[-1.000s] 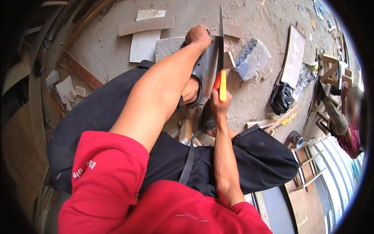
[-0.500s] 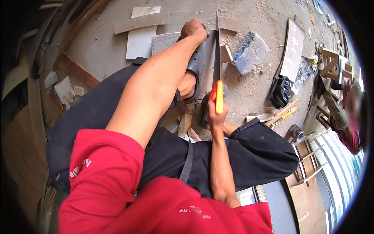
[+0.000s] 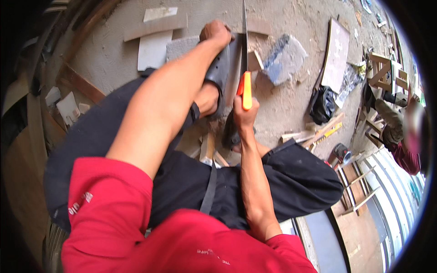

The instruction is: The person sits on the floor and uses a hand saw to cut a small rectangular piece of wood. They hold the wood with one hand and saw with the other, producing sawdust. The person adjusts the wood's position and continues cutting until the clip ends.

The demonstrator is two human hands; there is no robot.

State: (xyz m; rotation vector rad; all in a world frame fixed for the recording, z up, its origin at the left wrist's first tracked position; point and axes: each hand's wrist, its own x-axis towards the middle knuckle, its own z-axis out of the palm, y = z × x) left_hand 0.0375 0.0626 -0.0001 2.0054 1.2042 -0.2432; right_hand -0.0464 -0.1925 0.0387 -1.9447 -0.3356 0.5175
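Right hand (image 3: 246, 109): wrapped round the handle of an orange-handled, long steel handsaw (image 3: 245, 57).
Left hand (image 3: 215, 34): apart from the right, curled at the far end of a narrow brown wooden board (image 3: 235, 68); impossible to tell whether clamped on it.
Board: along the dark grey clog (image 3: 218, 70), left of the blade.
Sawing: probably best with long, straight strokes, steady foot pressure, fingers clear of teeth.
Black plastic bag (image 3: 322, 104): crumpled, with contents hidden.
Dark metal can (image 3: 341, 153): too small to see inside.
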